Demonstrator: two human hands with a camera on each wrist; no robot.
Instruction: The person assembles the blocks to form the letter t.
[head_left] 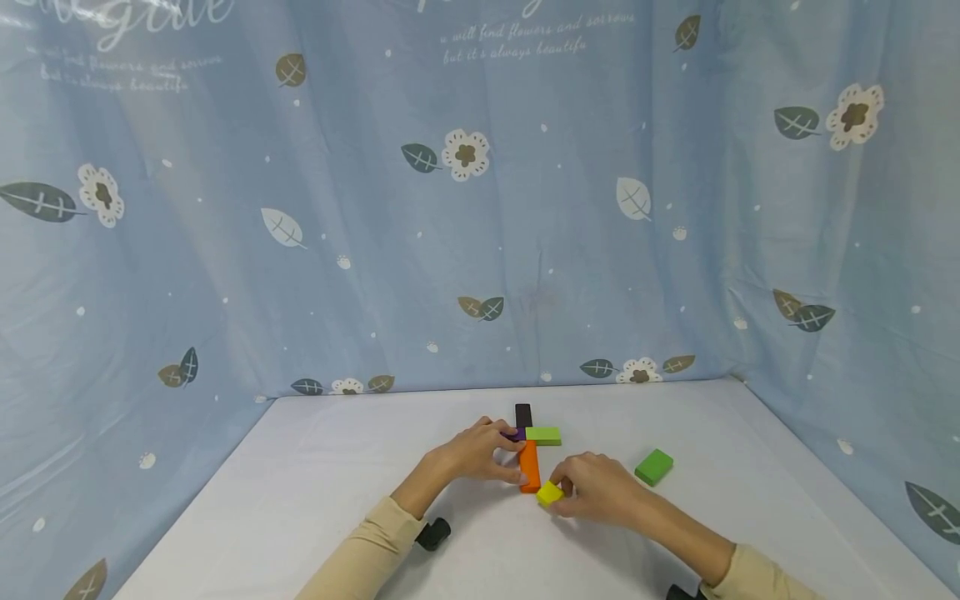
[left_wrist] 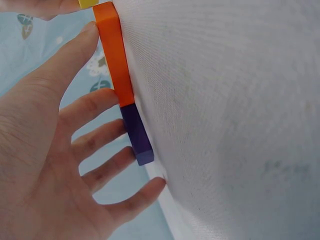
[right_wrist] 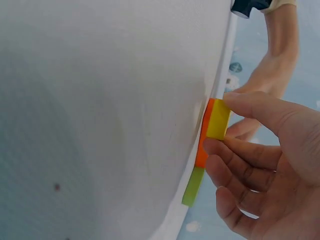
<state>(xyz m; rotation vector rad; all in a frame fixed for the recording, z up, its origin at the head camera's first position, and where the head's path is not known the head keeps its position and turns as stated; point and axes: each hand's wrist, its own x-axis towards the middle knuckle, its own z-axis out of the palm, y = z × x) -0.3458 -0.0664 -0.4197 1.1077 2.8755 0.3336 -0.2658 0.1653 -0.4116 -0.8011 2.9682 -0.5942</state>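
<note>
On the table several blocks lie joined in a pattern: a black block (head_left: 523, 415) at the far end, a purple block (left_wrist: 135, 132) and a light green block (head_left: 543, 436) side by side, and an orange block (head_left: 529, 467) toward me. My left hand (head_left: 480, 452) is spread along the left side, its thumb and index finger touching the orange block, other fingers against the purple one. Between thumb and fingers, my right hand (head_left: 603, 490) pinches a yellow block (right_wrist: 219, 119), tilted close to the orange block's near end. Whether the yellow and orange blocks touch is unclear.
A green block (head_left: 654, 467) lies apart on the white tabletop (head_left: 337, 467), right of my right hand. Behind the table and along its sides hangs a blue curtain (head_left: 375, 250) with leaves and flowers.
</note>
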